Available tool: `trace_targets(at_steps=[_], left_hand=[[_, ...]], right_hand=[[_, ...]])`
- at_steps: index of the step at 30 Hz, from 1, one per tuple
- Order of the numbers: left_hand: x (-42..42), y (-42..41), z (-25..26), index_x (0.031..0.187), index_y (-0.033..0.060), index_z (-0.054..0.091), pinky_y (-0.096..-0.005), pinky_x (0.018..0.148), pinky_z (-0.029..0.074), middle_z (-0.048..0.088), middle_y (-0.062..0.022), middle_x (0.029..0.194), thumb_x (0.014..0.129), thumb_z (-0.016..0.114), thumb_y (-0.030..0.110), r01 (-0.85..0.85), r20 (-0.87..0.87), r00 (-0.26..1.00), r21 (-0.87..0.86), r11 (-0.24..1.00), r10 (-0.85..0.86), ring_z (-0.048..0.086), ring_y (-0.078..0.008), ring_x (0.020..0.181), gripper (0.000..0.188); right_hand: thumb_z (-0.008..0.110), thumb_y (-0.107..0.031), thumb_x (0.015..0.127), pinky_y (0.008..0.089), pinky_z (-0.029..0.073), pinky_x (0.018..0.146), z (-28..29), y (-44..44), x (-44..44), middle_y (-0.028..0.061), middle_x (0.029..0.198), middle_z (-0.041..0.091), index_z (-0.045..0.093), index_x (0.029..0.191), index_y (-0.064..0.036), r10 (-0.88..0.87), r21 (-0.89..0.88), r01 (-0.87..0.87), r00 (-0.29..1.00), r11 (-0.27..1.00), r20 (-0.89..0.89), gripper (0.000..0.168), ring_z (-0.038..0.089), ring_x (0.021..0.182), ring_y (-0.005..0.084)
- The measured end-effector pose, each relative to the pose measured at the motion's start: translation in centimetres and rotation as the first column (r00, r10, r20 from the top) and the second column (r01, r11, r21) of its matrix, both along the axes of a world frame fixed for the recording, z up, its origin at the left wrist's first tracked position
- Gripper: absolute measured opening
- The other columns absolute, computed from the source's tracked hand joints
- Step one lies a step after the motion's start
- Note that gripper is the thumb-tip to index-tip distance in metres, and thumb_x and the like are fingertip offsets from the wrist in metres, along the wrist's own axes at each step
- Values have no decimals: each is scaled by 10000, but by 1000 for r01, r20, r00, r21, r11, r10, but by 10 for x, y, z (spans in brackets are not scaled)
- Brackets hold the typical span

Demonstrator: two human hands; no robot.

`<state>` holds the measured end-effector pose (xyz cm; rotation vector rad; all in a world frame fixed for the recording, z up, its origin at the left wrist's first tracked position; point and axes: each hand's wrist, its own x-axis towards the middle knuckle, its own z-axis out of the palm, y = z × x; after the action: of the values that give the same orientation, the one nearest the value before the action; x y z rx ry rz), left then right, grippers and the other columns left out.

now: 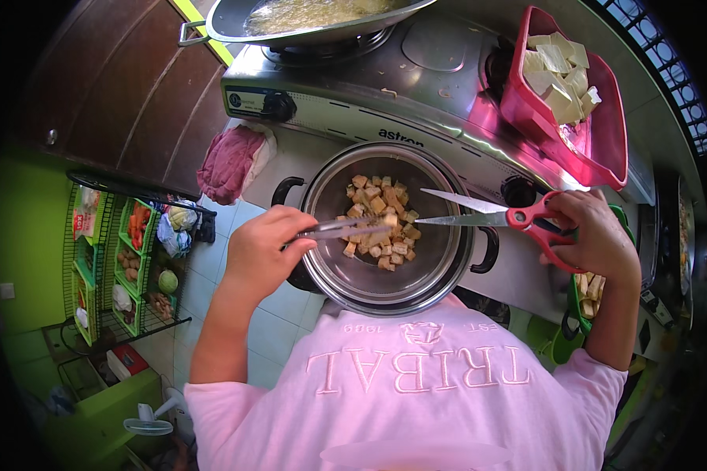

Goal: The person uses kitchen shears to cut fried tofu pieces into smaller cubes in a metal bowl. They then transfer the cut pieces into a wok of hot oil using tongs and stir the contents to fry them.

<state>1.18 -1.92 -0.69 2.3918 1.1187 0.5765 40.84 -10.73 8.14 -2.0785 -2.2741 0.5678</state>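
Note:
My left hand (265, 247) grips metal tongs (336, 229) that reach over a steel pot (324, 279) from its left side. At their tips is a browned piece of what looks like fried tofu, partly blurred. Below, many small golden-brown cubes (383, 194) lie heaped on the pot's bottom. My right hand (601, 235) holds red-handled scissors (524, 219) by the finger loops. Their blades are spread apart and point left over the pot's right rim, close to the tong tips.
A gas stove (359, 100) stands beyond the pot, bearing a wok (324, 29) of bubbling oil. On its right sits a pink basin (610, 118) with pale slabs. A green container (577, 300) of browned pieces is partly behind my right arm. A folded cloth (230, 165) lies left.

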Motion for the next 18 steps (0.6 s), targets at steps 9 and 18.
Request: trace_targets(at_steps=[9,18], left_hand=[[7,-18,-30,987,-14,650,-263,780,474,629,-94,961,754,724,18,-91,441,879,-218,972,181,604,-174,868,247],[13,-28,-31,993,-7,655,-279,744,502,640,-109,945,739,736,35,-145,327,924,-176,974,197,625,-200,832,270]], right_hand=[[790,-229,595,364,399,817,-25,14,-14,90,831,591,606,989,-37,121,-20,-129,965,991,-232,475,567,815,282],[743,-224,634,398,460,693,-22,19,-26,114,658,619,677,859,-57,105,-96,-113,991,989,-78,288,599,657,327]])
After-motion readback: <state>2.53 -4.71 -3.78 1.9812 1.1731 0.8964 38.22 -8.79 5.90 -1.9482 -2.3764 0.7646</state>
